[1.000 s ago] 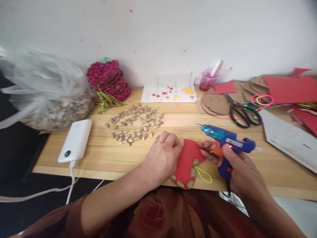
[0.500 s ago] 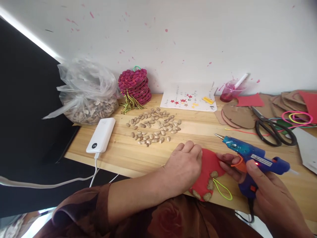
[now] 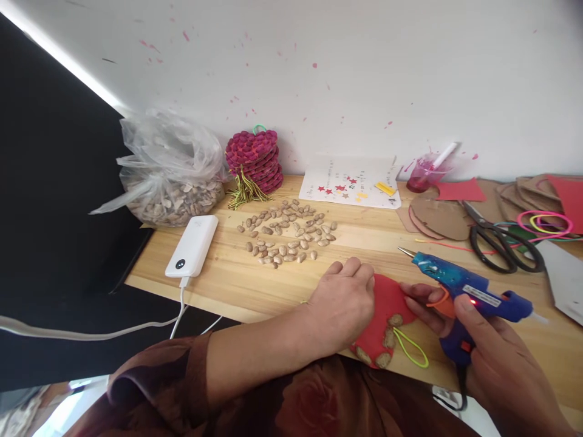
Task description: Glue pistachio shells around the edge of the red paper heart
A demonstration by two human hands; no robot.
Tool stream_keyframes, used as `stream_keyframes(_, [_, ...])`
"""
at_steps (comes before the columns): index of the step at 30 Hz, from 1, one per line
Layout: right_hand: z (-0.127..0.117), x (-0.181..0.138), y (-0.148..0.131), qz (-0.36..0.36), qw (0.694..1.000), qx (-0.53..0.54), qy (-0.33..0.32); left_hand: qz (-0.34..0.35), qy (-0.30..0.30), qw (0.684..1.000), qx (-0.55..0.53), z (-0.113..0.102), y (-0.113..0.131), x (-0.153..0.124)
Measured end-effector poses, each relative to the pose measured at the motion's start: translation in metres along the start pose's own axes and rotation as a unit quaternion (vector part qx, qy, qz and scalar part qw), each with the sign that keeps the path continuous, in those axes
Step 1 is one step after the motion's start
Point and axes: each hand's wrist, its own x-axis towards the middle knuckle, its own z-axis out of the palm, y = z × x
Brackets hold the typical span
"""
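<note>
My right hand (image 3: 492,346) grips a blue hot glue gun (image 3: 473,285) with an orange trigger; its metal nozzle points left and a red light glows on its side. Two of its fingers also reach the right edge of a red cut-out (image 3: 385,303). Along the lower part of this piece sit several brown, rough nut shells (image 3: 389,337), with a yellow-green cord loop (image 3: 412,349) beside them. My left hand (image 3: 344,303) rests over the cut-out's left side, fingers curled closed. Its fingertips are hidden, so what they pinch cannot be seen.
Loose tan nut shells (image 3: 291,230) lie mid-table. Behind stand a plastic bag of shells (image 3: 173,194), magenta stacked pieces (image 3: 255,155) and a sheet with stars (image 3: 348,182). A white power bank (image 3: 191,246) is left; scissors (image 3: 496,243), cardboard pieces (image 3: 439,215) and a paint cup (image 3: 423,173) are right.
The camera view has shifted slightly, so the table items appear a little farther right. Both hands keep nearly the same pose at the red cut-out, the glue gun still held.
</note>
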Motion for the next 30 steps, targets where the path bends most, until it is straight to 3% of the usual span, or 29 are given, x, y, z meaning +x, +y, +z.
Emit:
stream_keyframes(6, [0.001, 0.003, 0.002, -0.002, 1.0, 0.022, 0.001, 0.001, 0.014, 1.0, -0.002, 0.0, -0.002, 0.001])
stream_keyframes(10, [-0.001, -0.001, 0.001, -0.039, 0.998, 0.038, -0.042, -0.028, 0.017, 0.999, -0.019, -0.003, -0.004, -0.004])
stream_keyframes(14, [-0.019, -0.015, -0.004, -0.063, 0.996, 0.041, -0.039, -0.036, 0.101, 0.991, -0.082, 0.001, -0.017, -0.014])
stream_keyframes(18, [-0.034, -0.035, -0.01, -0.027, 0.998, 0.032, -0.036, -0.023, 0.157, 0.977, -0.143, 0.006, -0.036, -0.025])
stream_keyframes(23, [-0.031, -0.046, -0.009, 0.032, 0.997, 0.032, -0.056, -0.016, 0.125, 0.966, -0.227, 0.006, -0.044, -0.037])
stream_keyframes(30, [-0.018, -0.036, -0.009, 0.025, 0.998, 0.042, -0.05, -0.054, 0.082, 0.952, -0.291, 0.006, -0.043, -0.052])
